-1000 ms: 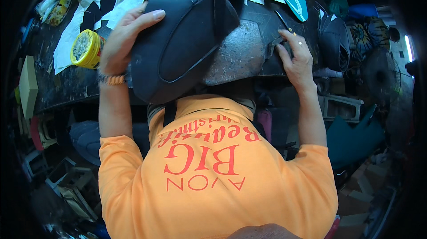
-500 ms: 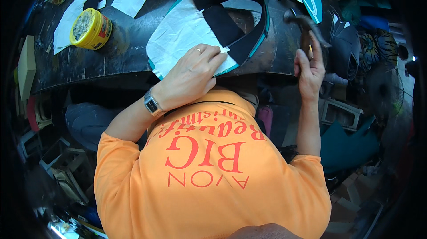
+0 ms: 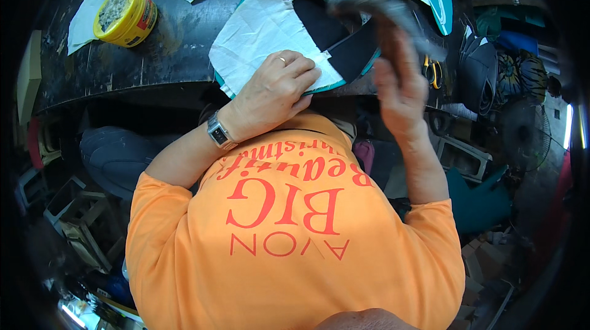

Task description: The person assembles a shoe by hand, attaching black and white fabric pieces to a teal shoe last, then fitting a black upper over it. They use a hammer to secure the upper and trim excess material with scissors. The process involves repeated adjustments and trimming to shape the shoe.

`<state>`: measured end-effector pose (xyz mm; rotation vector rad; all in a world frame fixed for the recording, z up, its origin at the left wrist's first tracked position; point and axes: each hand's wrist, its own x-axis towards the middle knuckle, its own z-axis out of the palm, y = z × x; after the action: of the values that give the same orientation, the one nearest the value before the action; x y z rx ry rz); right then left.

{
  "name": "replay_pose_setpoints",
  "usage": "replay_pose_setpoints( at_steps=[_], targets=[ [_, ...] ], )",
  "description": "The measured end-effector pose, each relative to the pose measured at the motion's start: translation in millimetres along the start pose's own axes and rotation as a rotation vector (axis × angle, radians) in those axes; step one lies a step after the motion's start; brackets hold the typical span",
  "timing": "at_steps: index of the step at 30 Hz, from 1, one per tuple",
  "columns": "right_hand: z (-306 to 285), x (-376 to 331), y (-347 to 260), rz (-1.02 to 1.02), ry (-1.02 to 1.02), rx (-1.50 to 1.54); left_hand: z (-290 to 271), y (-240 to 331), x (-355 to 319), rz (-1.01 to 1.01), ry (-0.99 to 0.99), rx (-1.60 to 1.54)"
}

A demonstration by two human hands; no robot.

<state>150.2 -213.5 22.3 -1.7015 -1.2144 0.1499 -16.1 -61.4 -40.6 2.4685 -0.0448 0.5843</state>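
Left hand [image 3: 276, 87] clamps fingers on the near edge of a white-and-black fabric piece [image 3: 264, 32]; right hand [image 3: 402, 87] wraps fingers round a blurred hammer [image 3: 390, 11].

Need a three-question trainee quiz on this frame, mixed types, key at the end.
1. Open: what tool is in the right hand?
2. True or false: the left hand is gripping scissors.
3. Multiple choice: the tub on the table is mainly (A) green, (B) yellow, (C) white.

Key:
1. A hammer, blurred.
2. False; that hand lies at the near edge of the white fabric.
3. B.
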Motion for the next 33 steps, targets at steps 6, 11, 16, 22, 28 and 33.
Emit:
replay_pose_setpoints(
  at_steps=[6,11,16,22,28,33],
  targets=[
    [-20,-4,12,0.229,-0.286,-0.201,-1,2,-1,-0.016,-0.02,-0.013],
    [-53,-23,38,0.245,0.217,0.046,-15,3,8,-0.001,0.063,-0.071],
    [-78,-37,83,0.164,0.213,-0.596,-86,-2,18,-0.117,0.122,-0.33],
    [-66,-45,99,0.193,0.173,-0.678,-106,-47,39,-0.385,0.2,-1.462],
    [-60,-6,68,-0.178,0.17,-0.616,-51,-95,34,-0.693,0.079,-1.517],
    [-55,14,47,-0.415,-0.101,-0.853,-45,-102,29,-0.697,0.07,-1.505]
  ],
)
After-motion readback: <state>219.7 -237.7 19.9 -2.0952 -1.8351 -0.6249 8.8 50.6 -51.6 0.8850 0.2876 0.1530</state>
